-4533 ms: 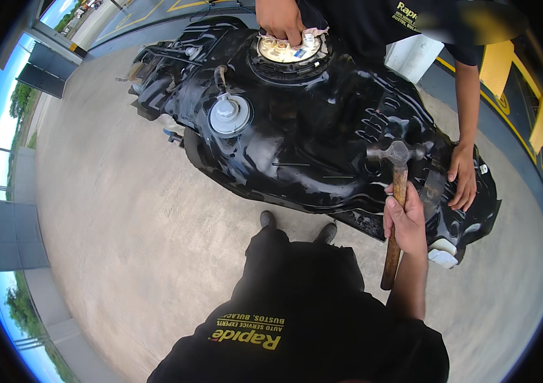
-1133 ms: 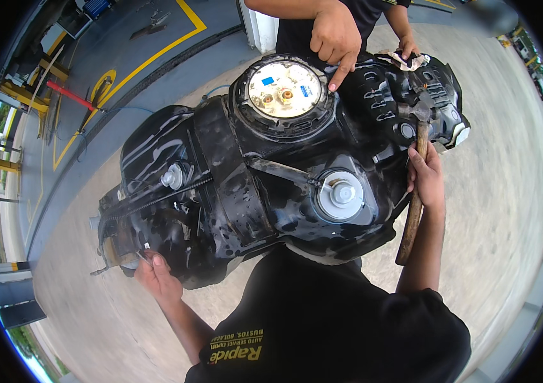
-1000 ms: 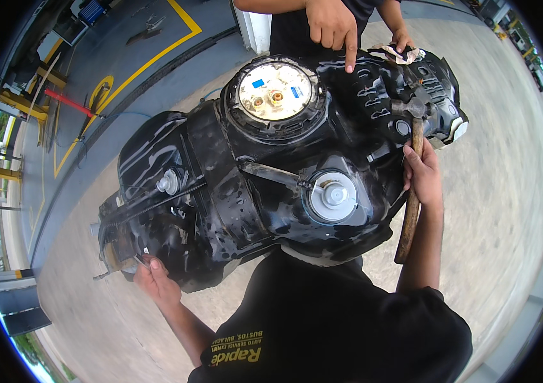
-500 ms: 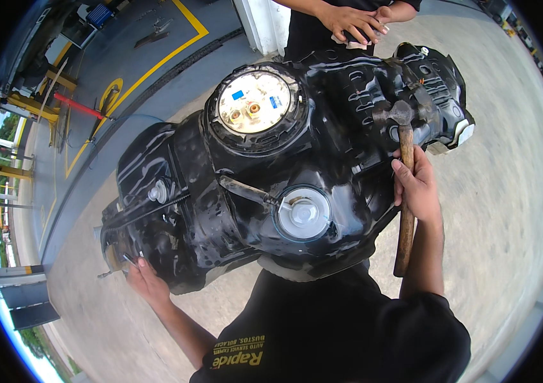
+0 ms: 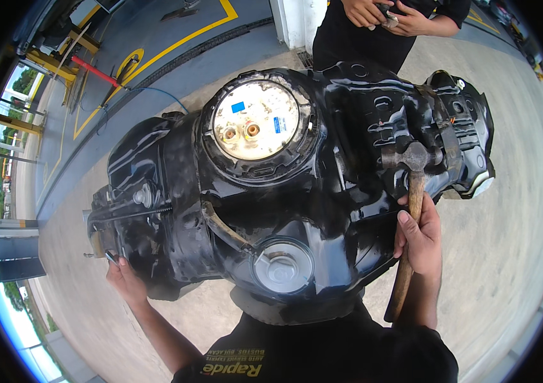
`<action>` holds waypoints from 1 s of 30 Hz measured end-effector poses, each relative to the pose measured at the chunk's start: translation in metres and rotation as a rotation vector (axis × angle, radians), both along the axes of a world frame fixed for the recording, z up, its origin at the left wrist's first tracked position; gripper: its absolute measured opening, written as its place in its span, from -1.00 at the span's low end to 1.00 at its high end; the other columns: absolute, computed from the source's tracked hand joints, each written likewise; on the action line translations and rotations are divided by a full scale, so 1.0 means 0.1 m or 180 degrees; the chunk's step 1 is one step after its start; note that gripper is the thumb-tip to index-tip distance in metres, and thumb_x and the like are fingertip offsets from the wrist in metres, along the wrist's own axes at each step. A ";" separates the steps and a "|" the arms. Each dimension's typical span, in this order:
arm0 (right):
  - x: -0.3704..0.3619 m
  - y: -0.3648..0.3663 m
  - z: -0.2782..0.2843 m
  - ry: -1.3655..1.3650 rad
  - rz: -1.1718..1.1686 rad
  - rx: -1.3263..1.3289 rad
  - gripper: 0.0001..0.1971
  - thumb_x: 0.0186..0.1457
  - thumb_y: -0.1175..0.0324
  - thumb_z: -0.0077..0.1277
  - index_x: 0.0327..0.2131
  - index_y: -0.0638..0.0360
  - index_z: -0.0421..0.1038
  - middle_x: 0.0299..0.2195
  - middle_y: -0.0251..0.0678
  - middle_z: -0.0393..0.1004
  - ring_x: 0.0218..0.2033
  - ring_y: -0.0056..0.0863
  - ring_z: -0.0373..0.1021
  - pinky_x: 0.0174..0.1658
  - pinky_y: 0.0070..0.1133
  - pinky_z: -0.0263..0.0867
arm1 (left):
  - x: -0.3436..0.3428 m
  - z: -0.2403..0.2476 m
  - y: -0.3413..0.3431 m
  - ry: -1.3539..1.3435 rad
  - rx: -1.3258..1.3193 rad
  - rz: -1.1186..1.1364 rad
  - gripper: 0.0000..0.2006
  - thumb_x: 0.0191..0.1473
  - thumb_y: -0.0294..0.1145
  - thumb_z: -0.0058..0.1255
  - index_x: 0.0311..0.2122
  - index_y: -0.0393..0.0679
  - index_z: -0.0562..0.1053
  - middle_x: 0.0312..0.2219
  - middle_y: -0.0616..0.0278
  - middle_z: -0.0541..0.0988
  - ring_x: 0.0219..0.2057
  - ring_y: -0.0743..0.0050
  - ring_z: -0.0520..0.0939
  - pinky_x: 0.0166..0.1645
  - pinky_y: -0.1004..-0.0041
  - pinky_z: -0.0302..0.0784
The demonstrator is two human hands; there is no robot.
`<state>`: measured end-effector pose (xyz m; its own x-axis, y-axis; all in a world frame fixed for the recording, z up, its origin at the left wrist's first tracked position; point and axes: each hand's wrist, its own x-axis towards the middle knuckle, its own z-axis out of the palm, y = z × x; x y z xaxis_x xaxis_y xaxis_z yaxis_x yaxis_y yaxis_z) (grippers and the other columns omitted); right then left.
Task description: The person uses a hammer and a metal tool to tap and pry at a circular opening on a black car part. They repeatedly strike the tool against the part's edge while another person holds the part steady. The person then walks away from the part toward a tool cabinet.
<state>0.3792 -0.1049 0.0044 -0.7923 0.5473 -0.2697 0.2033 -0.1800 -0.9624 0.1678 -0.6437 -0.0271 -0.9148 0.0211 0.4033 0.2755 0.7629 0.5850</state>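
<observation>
A large glossy black fuel tank spans the space in front of me. It has a round, pale, rusty cover with two fittings, a clear round cap nearer me and a short worn hose beside that cap. My right hand is closed around the wooden handle of a hammer, at the tank's near right edge; its metal head lies over the tank's right part. At the tank's left end, my left hand pinches a short metal rod, mostly hidden by the fingers.
Across the tank stands another person in black, both hands together around something small. A white pillar rises behind. To the left are a yellow lift arm, a red bar and a thin blue hose. Concrete floor surrounds the tank.
My view has shifted, so the tank and hammer sit lower in the picture. The other person's hands have moved up and right and changed position. Both my hands keep their holds.
</observation>
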 end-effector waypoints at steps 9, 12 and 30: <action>0.06 -0.03 -0.08 0.0013 -0.0159 -0.0134 -0.68 0.29 0.34 0.06 -0.02 0.29 0.22 -0.66 -0.44 0.28 -0.79 -0.69 0.20 -0.71 -0.71 0.20 | 0.06 0.14 0.24 -0.0037 0.0086 0.0057 -0.55 0.39 -0.17 -0.13 -0.55 -0.18 0.25 -0.70 0.47 0.17 -0.62 0.69 0.14 -0.54 0.47 -0.05; -0.02 0.04 -0.09 0.0181 -0.0101 0.0007 -0.67 0.29 0.36 0.05 -0.01 0.30 0.21 -0.67 -0.44 0.27 -0.79 -0.68 0.19 -0.71 -0.70 0.23 | 0.01 0.09 0.17 0.0038 0.0188 -0.0139 -0.56 0.40 -0.19 -0.15 -0.53 -0.19 0.25 -0.70 0.46 0.17 -0.62 0.68 0.13 -0.53 0.46 -0.05; -0.04 0.07 -0.10 0.0215 0.0146 0.0073 -0.79 0.34 0.36 -0.02 -0.04 0.20 0.26 -0.71 -0.47 0.17 -0.83 -0.70 0.09 -0.77 -0.71 0.12 | 0.08 0.16 0.32 0.0055 0.0182 0.0242 -0.62 0.38 -0.27 -0.13 -0.49 -0.25 0.34 -0.69 0.35 0.23 -0.60 0.60 0.19 -0.51 0.43 0.07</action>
